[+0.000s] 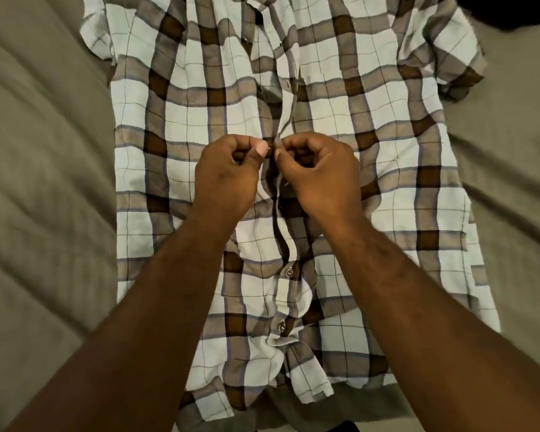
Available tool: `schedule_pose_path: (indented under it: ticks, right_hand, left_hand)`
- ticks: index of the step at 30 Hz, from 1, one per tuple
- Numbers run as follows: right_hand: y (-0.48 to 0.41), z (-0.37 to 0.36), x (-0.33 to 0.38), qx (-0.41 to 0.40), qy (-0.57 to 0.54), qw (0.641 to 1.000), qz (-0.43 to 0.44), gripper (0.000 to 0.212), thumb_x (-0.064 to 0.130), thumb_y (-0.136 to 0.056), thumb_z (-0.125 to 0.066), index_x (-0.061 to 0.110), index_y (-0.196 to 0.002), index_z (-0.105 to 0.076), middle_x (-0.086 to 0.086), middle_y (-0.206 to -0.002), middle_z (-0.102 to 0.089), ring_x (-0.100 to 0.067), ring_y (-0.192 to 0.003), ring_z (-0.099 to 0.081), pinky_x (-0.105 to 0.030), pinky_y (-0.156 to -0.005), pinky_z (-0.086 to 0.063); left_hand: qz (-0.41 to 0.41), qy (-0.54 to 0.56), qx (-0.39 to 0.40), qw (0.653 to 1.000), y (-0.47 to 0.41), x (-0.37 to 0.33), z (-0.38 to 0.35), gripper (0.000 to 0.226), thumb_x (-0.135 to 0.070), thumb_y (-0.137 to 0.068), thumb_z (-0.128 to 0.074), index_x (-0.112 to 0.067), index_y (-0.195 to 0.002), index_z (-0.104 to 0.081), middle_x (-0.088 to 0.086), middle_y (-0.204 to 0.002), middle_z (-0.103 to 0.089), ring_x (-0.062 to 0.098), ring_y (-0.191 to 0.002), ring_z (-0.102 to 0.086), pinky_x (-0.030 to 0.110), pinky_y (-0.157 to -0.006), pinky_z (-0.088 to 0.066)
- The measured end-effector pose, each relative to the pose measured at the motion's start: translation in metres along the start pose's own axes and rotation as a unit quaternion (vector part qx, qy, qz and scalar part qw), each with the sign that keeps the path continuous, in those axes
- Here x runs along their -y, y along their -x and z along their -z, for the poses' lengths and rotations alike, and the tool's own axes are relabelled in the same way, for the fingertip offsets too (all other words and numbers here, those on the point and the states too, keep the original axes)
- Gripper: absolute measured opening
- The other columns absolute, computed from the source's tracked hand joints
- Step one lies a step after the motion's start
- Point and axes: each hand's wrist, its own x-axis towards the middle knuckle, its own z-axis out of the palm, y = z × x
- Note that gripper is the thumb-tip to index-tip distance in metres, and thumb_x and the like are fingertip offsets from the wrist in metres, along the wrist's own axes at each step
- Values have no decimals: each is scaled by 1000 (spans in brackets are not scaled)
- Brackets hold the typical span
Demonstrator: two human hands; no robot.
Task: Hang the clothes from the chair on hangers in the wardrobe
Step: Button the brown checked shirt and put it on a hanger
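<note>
shirt (293,182) lies flat, front up, on the bed (44,182), with the left hand (228,173) and right hand (318,173) each pinching a placket edge at a mid-front button (270,147); a mismatched hole would likely skew the front on the hanger.

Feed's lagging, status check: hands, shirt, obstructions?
Left hand, right hand pinching the placket mid-shirt. Plaid shirt flat on quilted cover, two lower buttons fastened. Nothing blocking the hands.
</note>
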Motion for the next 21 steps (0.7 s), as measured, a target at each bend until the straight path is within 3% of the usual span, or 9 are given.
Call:
schedule_pose_path:
  ticks: [6,13,21]
  right_hand:
    - [6,-5,-10,24,-65,997,-20,14,15,-92,-72,11,-105,-78,2,-86,-78,-12,-77,-75,-40,-74,-63]
    - [6,-6,-13,3,-111,994,-19,13,14,-91,-75,13,-104,-77,2,-91,-78,-13,-83,-75,-39,-78,-63]
    - [4,1,-15,68,-147,986,-39,18,20,-99,-65,8,-105,-77,-10,-84,-75,-29,-76,-73,-39,-69,-64]
  left_hand:
    - [28,24,-4,999,-2,3,-4,19,-28,-101,-60,-15,-110,-71,-8,-93,-69,-1,-81,-62,-1,-63,-42]
    - [43,25,2,999,-5,5,-4,20,-30,-100,-61,-16,-110,-71,-5,-93,-71,3,-84,-64,2,-61,-44]
    - [33,-1,17,999,-7,9,-1,19,-30,-101,-59,-18,-110,-70,-9,-91,-68,2,-82,-62,4,-66,-43]
